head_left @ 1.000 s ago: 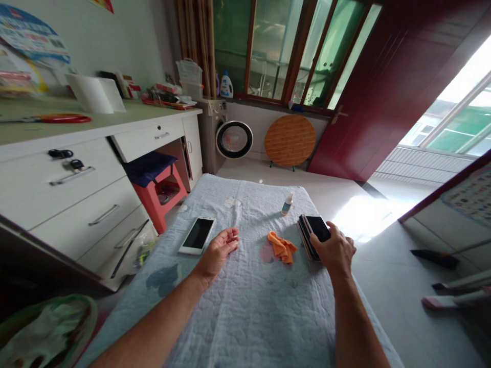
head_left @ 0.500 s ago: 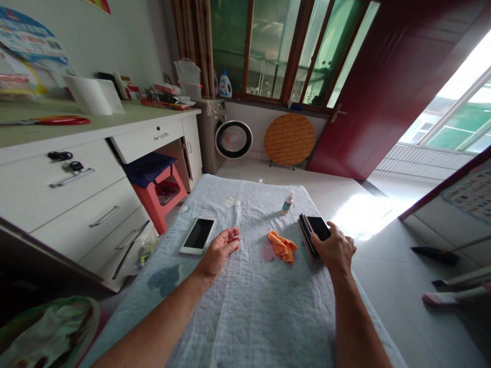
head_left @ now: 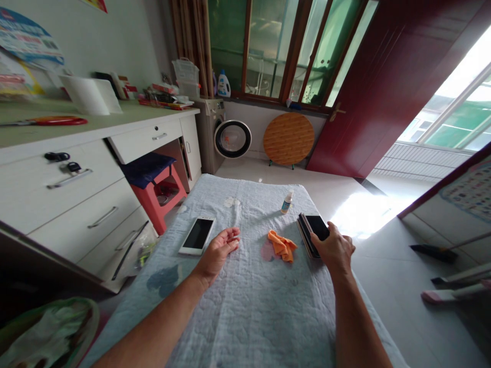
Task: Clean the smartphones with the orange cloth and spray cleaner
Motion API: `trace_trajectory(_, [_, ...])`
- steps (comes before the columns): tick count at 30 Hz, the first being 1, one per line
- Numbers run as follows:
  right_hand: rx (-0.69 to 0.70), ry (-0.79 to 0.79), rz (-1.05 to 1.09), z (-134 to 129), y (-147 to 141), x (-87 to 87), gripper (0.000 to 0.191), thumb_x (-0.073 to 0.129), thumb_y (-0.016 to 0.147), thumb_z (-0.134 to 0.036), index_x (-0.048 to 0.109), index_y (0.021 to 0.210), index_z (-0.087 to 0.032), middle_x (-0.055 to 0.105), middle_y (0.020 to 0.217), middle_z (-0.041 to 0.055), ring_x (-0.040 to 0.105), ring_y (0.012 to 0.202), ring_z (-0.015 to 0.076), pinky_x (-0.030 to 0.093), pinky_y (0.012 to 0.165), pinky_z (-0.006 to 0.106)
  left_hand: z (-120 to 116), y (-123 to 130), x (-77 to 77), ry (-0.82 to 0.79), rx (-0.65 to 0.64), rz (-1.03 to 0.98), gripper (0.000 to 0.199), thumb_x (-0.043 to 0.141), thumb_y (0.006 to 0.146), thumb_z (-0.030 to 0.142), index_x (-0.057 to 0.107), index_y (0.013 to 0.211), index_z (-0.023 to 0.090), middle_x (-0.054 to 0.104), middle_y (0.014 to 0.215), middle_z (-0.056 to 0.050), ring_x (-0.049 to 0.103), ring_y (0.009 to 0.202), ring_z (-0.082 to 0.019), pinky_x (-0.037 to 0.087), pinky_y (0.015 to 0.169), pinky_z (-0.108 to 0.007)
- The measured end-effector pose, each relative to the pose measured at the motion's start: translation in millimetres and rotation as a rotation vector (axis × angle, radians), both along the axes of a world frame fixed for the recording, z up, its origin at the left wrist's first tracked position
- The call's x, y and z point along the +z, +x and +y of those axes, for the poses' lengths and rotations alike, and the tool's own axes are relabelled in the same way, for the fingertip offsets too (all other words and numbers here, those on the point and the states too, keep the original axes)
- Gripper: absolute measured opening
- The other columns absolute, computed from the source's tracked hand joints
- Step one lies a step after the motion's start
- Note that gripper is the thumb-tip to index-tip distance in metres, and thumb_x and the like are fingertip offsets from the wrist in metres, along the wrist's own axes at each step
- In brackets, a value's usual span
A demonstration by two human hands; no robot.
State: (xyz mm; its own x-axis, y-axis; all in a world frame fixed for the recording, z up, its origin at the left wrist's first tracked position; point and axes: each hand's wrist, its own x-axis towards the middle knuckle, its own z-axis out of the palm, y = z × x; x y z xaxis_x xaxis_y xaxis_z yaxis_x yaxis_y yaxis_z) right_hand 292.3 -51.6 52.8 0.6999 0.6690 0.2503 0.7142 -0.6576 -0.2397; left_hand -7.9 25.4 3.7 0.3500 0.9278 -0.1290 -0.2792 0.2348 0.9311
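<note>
Your cloth-covered table point(head_left: 249, 312) bears one white phone point(head_left: 197, 235), screen up, near its left edge; one crumpled orange rag point(head_left: 283, 246); one small upright bottle point(head_left: 286, 203); and, near the right edge, one stack point(head_left: 316, 227), apparently of phones.

You have two hands point(head_left: 218, 251); you face one white phone point(head_left: 197, 236), one phone stack point(head_left: 317, 228) of uncertain count; one orange cloth point(head_left: 283, 246); one spray bottle point(head_left: 286, 203); one stool point(head_left: 154, 203).

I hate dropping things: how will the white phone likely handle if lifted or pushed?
The white phone should probably feel stiff, given its flat slab shape. Its smooth-looking screen may be slippery and fragile. Lying flat on the quilted cover, it seems unlikely to roll or tip.
</note>
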Motion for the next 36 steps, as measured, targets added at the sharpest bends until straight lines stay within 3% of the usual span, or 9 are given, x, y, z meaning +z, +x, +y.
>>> trace_trajectory(10, [0.005,-0.015,0.006,0,2,-4.1,0.065,0.054,0.076,-0.053,0.048,0.132,-0.02,0.064,0.114,0.0122,0.05,0.107,0.0366,0.035,0.084,0.046,-1,0,3.1,0.007,0.0,0.014,0.047,0.071,0.068,0.032,0.061,0.111,0.017,0.059,0.117,-0.01,0.056,0.104,-0.021,0.044,0.089,-0.032])
trace_trajectory(13, [0.014,0.066,-0.025,0,2,-4.3,0.065,0.054,0.076,-0.052,0.049,0.131,-0.018,0.06,0.121,0.0139,0.049,0.109,0.0372,0.035,0.087,0.049,-1,0,1.9,0.056,-0.002,0.068,0.046,0.069,0.069,0.031,0.061,0.112,0.017,0.059,0.118,-0.01,0.057,0.104,-0.022,0.044,0.09,-0.034])
trace_trajectory(16, [0.087,0.294,-0.087,0,-3,-2.7,0.056,0.052,0.079,-0.047,0.054,0.124,-0.014,0.057,0.125,0.0157,0.046,0.114,0.0344,0.035,0.093,0.047,-5,1,1.4,0.194,-0.011,0.246,0.045,0.066,0.072,0.03,0.06,0.115,0.019,0.06,0.114,-0.009,0.058,0.101,-0.023,0.047,0.086,-0.034])
trace_trajectory(19, [0.313,0.474,-0.085,3,-17,-3.6,0.039,0.046,0.084,-0.035,0.059,0.115,-0.014,0.059,0.118,0.0136,0.049,0.11,0.0271,0.037,0.095,0.041,-9,0,5.0,0.404,0.004,0.45,0.041,0.06,0.076,0.028,0.06,0.117,0.02,0.064,0.106,-0.008,0.06,0.095,-0.024,0.048,0.083,-0.036])
trace_trajectory(23, [0.628,0.432,-0.007,7,-43,-12.1,0.026,0.047,0.085,-0.026,0.064,0.102,-0.019,0.062,0.106,0.0094,0.053,0.101,0.0231,0.041,0.092,0.037,-6,-7,14.4,0.792,0.213,0.667,0.035,0.055,0.078,0.024,0.061,0.112,0.022,0.057,0.125,-0.008,0.048,0.12,-0.027,0.034,0.105,-0.041])
trace_trajectory(25, [0.726,0.371,0.035,9,-54,-16.9,0.023,0.047,0.085,-0.023,0.066,0.098,-0.019,0.063,0.102,0.0085,0.054,0.097,0.0219,0.043,0.088,0.035,0,-14,17.5,0.895,0.314,0.869,0.036,0.053,0.08,0.022,0.058,0.116,0.021,0.053,0.13,-0.01,0.044,0.124,-0.029,0.027,0.109,-0.043])
trace_trajectory(30, [0.793,0.273,0.05,12,-68,-21.8,0.021,0.048,0.089,-0.027,0.068,0.091,-0.02,0.062,0.098,0.0075,0.053,0.092,0.0205,0.043,0.084,0.033,17,-30,13.4,0.891,0.504,1.301,0.044,0.055,0.079,0.023,0.051,0.122,0.015,0.049,0.13,-0.017,0.042,0.124,-0.033,0.027,0.105,-0.047])
trace_trajectory(36, [0.779,0.19,0.029,14,-68,-26.4,0.021,0.051,0.089,-0.03,0.068,0.097,-0.021,0.062,0.099,0.0063,0.051,0.093,0.0206,0.041,0.084,0.033,28,-43,3.2,0.754,0.483,1.602,0.057,0.059,0.077,0.035,0.045,0.127,0.01,0.054,0.122,-0.022,0.048,0.114,-0.037,0.034,0.094,-0.049])
